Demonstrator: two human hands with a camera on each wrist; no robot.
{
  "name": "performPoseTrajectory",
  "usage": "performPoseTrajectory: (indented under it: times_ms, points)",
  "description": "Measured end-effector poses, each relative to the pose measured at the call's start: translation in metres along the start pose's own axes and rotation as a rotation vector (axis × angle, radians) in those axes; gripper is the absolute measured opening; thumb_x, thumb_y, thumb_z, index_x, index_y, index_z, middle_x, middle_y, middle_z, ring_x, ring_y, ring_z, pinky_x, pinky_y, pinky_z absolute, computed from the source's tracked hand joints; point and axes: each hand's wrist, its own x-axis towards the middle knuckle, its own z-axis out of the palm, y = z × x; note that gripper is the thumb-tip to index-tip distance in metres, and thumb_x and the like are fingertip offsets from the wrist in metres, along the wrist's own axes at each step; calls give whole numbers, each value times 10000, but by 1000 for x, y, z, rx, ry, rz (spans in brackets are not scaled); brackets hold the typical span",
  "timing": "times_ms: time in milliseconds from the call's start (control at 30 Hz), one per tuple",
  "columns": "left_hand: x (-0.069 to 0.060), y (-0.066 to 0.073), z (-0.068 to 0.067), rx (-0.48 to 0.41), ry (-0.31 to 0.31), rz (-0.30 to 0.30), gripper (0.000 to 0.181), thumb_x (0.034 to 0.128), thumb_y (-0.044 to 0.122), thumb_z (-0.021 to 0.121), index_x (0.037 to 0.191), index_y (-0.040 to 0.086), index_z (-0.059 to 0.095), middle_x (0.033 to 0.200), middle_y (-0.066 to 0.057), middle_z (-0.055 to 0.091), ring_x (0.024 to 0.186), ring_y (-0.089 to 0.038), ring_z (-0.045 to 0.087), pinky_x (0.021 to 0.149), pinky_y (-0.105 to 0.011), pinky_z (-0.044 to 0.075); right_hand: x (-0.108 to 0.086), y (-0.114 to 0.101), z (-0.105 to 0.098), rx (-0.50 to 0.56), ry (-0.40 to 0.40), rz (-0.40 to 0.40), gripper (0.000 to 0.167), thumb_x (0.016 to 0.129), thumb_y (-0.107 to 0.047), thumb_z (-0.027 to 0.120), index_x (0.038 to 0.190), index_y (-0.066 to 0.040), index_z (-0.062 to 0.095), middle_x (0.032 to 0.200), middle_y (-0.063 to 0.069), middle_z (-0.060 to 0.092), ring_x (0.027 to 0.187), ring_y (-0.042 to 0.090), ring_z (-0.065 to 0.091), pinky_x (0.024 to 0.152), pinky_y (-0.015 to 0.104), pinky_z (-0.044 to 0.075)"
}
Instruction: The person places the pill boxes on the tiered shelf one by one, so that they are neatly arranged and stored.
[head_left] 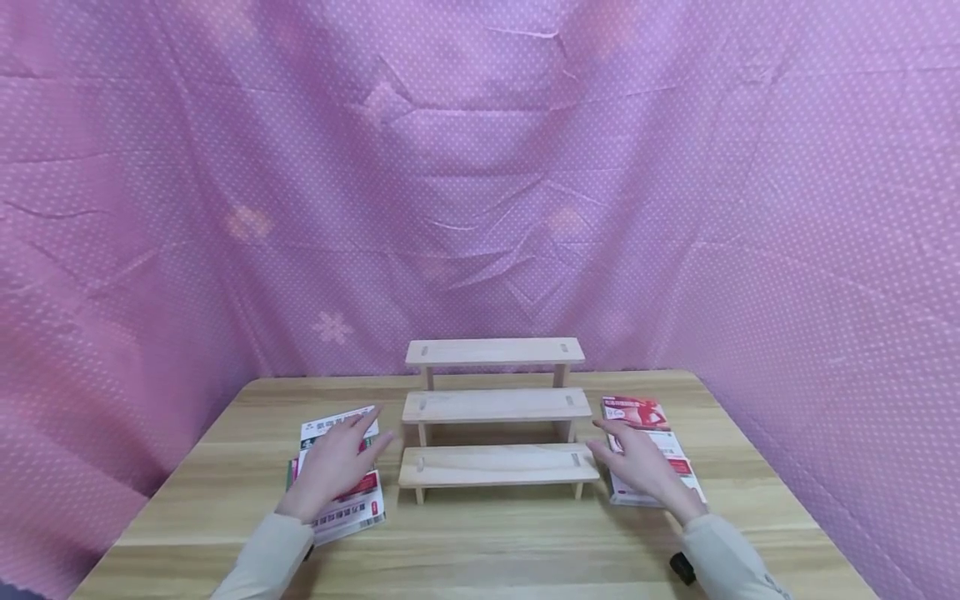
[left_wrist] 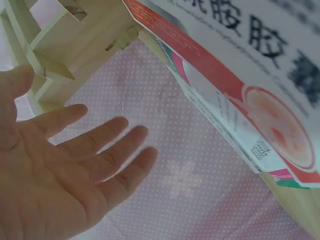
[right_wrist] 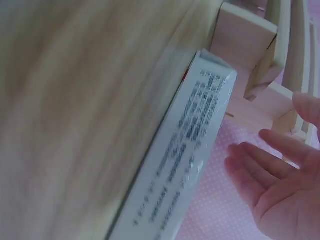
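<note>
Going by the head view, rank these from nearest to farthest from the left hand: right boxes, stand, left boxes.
1. Left boxes: beneath the left hand.
2. Stand: in the centre, to that hand's right.
3. Right boxes: past the stand, beneath the right hand.

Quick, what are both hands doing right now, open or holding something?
Left hand: open, holding nothing, over the left boxes.
Right hand: open, holding nothing, over the right boxes.

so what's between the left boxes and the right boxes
In the head view, a three-step wooden stand sits between the left boxes and the right boxes.
</note>
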Motion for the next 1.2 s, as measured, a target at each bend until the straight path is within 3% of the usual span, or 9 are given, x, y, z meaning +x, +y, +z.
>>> performPoseTrajectory:
  times_ms: [133, 267, 367, 500, 667, 767, 867, 1067, 1200]
  points:
    - [-4, -7, -7, -158, -56, -87, 776, 938, 676, 420, 1470, 112, 448, 1451, -194, 500, 1327, -433, 455, 1063, -637, 391, 1, 1, -1, 272, -32, 72, 418, 945, -279, 646, 1270, -17, 628, 1230, 165, 666, 1065, 291, 657, 896, 411, 575]
    - [-8, -18, -10, -280, -120, -157, 773, 892, 689, 503, 1447, 151, 483, 1415, -165, 540, 1293, -401, 495, 1022, -643, 423, 2, 5, 1, 572, -128, 223, 423, 954, -197, 635, 1297, 45, 580, 1198, 184, 663, 990, 212, 668, 835, 351, 605]
    - [-10, -28, -9, -335, -149, -143, 704, 887, 622, 583, 1403, 147, 533, 1368, -147, 581, 1258, -378, 529, 1001, -625, 450, 1, 9, 4, 725, -169, 296, 476, 958, -176, 625, 1330, 100, 517, 1224, 200, 642, 997, 179, 663, 886, 375, 594]
    - [-14, -42, -7, -421, -167, -75, 566, 912, 432, 660, 1352, 88, 575, 1307, -153, 625, 1188, -343, 590, 999, -565, 482, -1, 15, 7, 867, -216, 317, 529, 941, -151, 642, 1348, 137, 464, 1262, 162, 624, 995, 130, 650, 913, 325, 579]
    - [-17, -56, -10, -540, -246, -32, 550, 886, 291, 721, 1352, 45, 563, 1246, -158, 652, 1095, -274, 640, 919, -419, 552, -3, 19, 7, 979, -306, 292, 601, 936, -107, 636, 1414, 137, 365, 1266, 97, 605, 1008, 111, 640, 910, 282, 569]
    - [-21, -65, -14, -604, -308, -18, 596, 857, 271, 751, 1359, 25, 544, 1240, -169, 642, 1110, -285, 627, 896, -340, 555, -4, 20, 6, 1006, -345, 280, 623, 937, -65, 620, 1444, 131, 315, 1259, 94, 603, 1017, 128, 646, 928, 313, 570]
    - [-27, -74, -17, -640, -359, 35, 633, 832, 252, 773, 1362, 3, 531, 1246, -188, 630, 1136, -331, 606, 900, -290, 550, -4, 19, 4, 1030, -377, 287, 645, 927, -19, 618, 1461, 123, 286, 1247, 123, 614, 1029, 156, 653, 944, 356, 570]
    - [-40, -89, -18, -630, -380, 145, 654, 788, 214, 797, 1333, -41, 540, 1228, -221, 631, 1089, -347, 608, 900, -283, 545, -4, 15, 2, 1069, -432, 328, 680, 924, 4, 612, 1490, 85, 245, 1234, 164, 588, 1029, 196, 649, 932, 379, 578]
    - [-50, -97, -20, -594, -368, 161, 654, 758, 227, 811, 1304, -39, 569, 1213, -203, 637, 1034, -264, 606, 850, -241, 524, -3, 12, 1, 1107, -452, 361, 672, 939, 14, 583, 1505, 59, 225, 1197, 157, 557, 1007, 195, 652, 930, 388, 580]
